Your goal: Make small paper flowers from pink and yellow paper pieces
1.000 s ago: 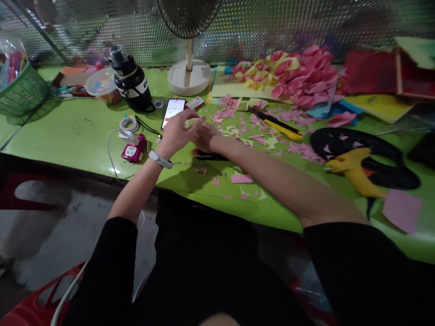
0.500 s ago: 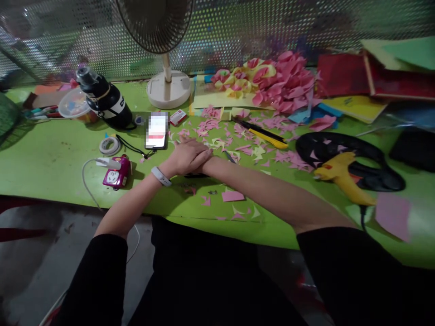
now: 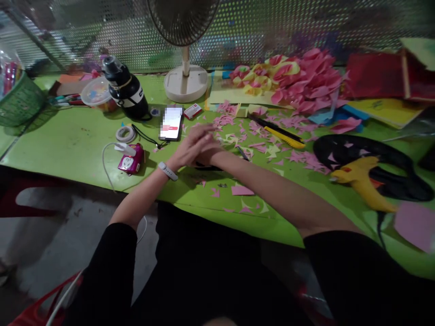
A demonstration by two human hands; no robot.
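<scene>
The left hand (image 3: 190, 149) lies over the right hand (image 3: 210, 153) on the green surface (image 3: 74, 140), fingers loose, apparently holding nothing; the right grip is hidden. Pink paper scraps (image 3: 258, 140) lie just beyond, phone (image 3: 171, 123) nearby.

- My left hand (image 3: 192, 147) lies over my right hand (image 3: 210, 151), so I can't see what, if anything, either holds.
- The phone (image 3: 171, 123) screen is blurred out.
- The fan (image 3: 185, 27) is cut off by the top edge.
- The green basket (image 3: 18, 97) runs off the left edge.
</scene>
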